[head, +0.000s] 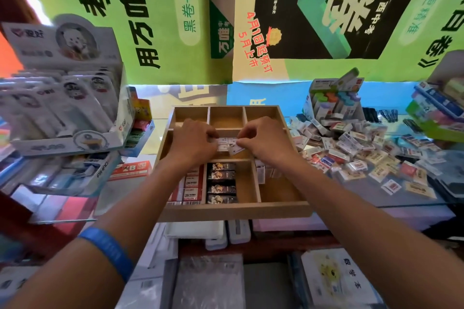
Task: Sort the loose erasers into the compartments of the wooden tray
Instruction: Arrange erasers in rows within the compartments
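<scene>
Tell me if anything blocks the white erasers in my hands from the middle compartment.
Nothing visible does. Both the left hand and right hand hold the white erasers directly over the wooden tray's middle compartment.

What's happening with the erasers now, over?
Left hand and right hand both pinching white erasers over the wooden tray, middle row. Loose pile waits right of tray. Nothing blocking.

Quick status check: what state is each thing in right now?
Wooden compartment tray: partly filled, back row empty.
Small white erasers: held over middle compartment.
Left hand: pinching erasers.
Right hand: pinching erasers.
Black-wrapped erasers: stacked in a front compartment.
Loose eraser pile: unsorted, right of tray.
</scene>
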A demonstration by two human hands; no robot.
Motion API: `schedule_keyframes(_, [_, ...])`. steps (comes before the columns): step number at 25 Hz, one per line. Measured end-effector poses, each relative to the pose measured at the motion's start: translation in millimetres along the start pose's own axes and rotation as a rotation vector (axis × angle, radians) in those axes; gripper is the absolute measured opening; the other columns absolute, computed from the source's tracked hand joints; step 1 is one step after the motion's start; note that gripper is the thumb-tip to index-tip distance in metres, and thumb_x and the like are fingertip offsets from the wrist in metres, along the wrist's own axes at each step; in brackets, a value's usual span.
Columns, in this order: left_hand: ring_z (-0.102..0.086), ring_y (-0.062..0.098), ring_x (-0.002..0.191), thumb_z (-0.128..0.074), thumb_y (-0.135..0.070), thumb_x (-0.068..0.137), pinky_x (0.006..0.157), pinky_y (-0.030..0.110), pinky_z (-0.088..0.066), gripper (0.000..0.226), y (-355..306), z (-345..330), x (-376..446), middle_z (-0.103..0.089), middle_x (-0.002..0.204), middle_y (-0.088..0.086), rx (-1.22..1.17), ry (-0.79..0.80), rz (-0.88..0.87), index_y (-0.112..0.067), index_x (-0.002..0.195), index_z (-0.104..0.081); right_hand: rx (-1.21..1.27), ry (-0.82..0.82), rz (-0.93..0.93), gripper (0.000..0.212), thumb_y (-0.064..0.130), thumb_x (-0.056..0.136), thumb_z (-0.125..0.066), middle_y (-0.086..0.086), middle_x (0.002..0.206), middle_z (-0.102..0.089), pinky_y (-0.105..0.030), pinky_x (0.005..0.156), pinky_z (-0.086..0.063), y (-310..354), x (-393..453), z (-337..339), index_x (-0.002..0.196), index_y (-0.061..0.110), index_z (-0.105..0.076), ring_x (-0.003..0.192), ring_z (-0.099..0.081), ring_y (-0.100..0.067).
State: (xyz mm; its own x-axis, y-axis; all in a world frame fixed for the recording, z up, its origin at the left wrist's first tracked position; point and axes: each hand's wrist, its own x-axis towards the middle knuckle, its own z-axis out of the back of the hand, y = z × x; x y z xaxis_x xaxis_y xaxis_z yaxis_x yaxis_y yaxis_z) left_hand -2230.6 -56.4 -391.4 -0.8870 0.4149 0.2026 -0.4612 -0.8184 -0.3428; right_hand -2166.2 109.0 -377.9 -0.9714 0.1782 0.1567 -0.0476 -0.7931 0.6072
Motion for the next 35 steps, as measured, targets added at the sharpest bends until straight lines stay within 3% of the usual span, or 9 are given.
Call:
schedule_keyframes(2, [-0.047, 0.022, 0.121, -0.069, -0.036, 0.087, 0.103, 0.052, -0.042, 0.031, 0.5, -1.6, -1.1, -0.063, 0.125, -0.003, 0.032, 0.087, -0.032, -0.025, 0.116, -0.070, -0.185, 0.012, 0.071, 0.013, 0.025, 0.090, -0.070, 0.002, 0.096, -0.071, -0.024, 0.074, -0.049, 0.1, 2.6, -9.3, 0.100, 0.019, -0.075, 0.090, -0.061, -0.012])
schedule_keyframes(5, [-0.049, 0.022, 0.120, -0.072, -0.043, 0.085, 0.099, 0.047, -0.046, 0.033, -4.2, -0.7, 2.6, -0.060, 0.125, 0.000, 0.090, 0.130, -0.080, -0.027, 0.114, -0.071, -0.472, -0.031, 0.177, 0.015, 0.031, 0.092, -0.065, -0.001, 0.098, -0.068, -0.029, 0.072, -0.036, -2.6, 6.1, -14.9, 0.101, 0.021, -0.073, 0.095, -0.049, -0.015])
schedule_keyframes(10, [-0.053, 0.018, 0.113, -0.073, -0.031, 0.086, 0.091, 0.033, -0.047, 0.018, -7.9, -2.1, 6.2, -0.061, 0.115, 0.000, 0.128, 0.087, -0.132, -0.023, 0.102, -0.076, -0.491, 0.199, 0.232, 0.020, 0.034, 0.087, -0.071, -0.001, 0.105, -0.066, -0.029, 0.073, -0.036, 2.8, 15.8, -3.9, 0.105, 0.026, -0.073, 0.102, -0.052, -0.018])
schedule_keyframes(16, [-0.055, 0.018, 0.112, -0.074, -0.025, 0.086, 0.094, 0.039, -0.052, 0.012, -3.5, -8.8, 5.2, -0.059, 0.117, 0.000, 0.034, 0.077, -0.086, -0.021, 0.097, -0.076, -0.451, 0.542, 0.177, 0.028, 0.019, 0.083, -0.074, 0.009, 0.108, -0.061, -0.025, 0.076, -0.044, 8.7, 35.6, 12.8, 0.108, 0.031, -0.071, 0.097, -0.057, -0.013])
schedule_keyframes(18, [-0.055, 0.018, 0.110, -0.075, -0.026, 0.086, 0.093, 0.039, -0.053, 0.012, -3.2, -10.1, 4.7, -0.060, 0.116, -0.001, 0.021, 0.068, -0.080, -0.021, 0.097, -0.077, -0.553, 0.496, 0.190, 0.023, 0.021, 0.083, -0.074, 0.007, 0.105, -0.063, -0.028, 0.076, -0.050, 11.9, 38.6, 8.4, 0.104, 0.031, -0.071, 0.092, -0.059, -0.014])
schedule_keyframes(22, [-0.053, 0.018, 0.113, -0.073, -0.025, 0.087, 0.094, 0.035, -0.050, 0.014, -3.4, -9.5, 4.9, -0.060, 0.117, 0.000, 0.044, 0.080, -0.096, -0.020, 0.100, -0.076, -0.600, 0.439, 0.237, 0.017, 0.034, 0.086, -0.071, 0.005, 0.098, -0.059, -0.028, 0.070, -0.044, 12.1, 38.4, 8.8, 0.103, 0.030, -0.071, 0.088, -0.056, -0.014])
schedule_keyframes(28, [-0.052, 0.019, 0.116, -0.072, -0.020, 0.087, 0.097, 0.037, -0.049, 0.013, -4.6, -6.9, 5.5, -0.061, 0.118, 0.001, 0.054, 0.092, -0.108, -0.019, 0.099, -0.076, -0.596, 0.672, 0.136, 0.034, 0.028, 0.085, -0.072, 0.006, 0.106, -0.057, -0.028, 0.073, -0.044, 16.3, 47.2, 12.8, 0.118, 0.032, -0.065, 0.097, -0.055, -0.017])
schedule_keyframes(31, [-0.053, 0.019, 0.114, -0.071, -0.018, 0.088, 0.096, 0.037, -0.050, 0.013, -3.0, -9.6, 4.7, -0.062, 0.117, 0.002, 0.048, 0.083, -0.112, -0.018, 0.101, -0.075, -0.757, 0.548, 0.202, 0.034, 0.024, 0.084, -0.073, 0.003, 0.098, -0.061, -0.029, 0.066, -0.044, 20.5, 45.1, 4.0, 0.117, 0.027, -0.064, 0.089, -0.059, -0.018])
schedule_keyframes(35, [-0.052, 0.019, 0.113, -0.072, -0.020, 0.088, 0.095, 0.037, -0.049, 0.015, -2.0, -10.5, 5.9, -0.062, 0.115, 0.002, 0.043, 0.075, -0.101, -0.017, 0.102, -0.076, -0.770, 0.437, 0.314, 0.024, 0.040, 0.087, -0.070, 0.001, 0.097, -0.063, -0.030, 0.068, -0.040, 15.8, 39.1, 3.2, 0.104, 0.024, -0.067, 0.084, -0.054, -0.016])
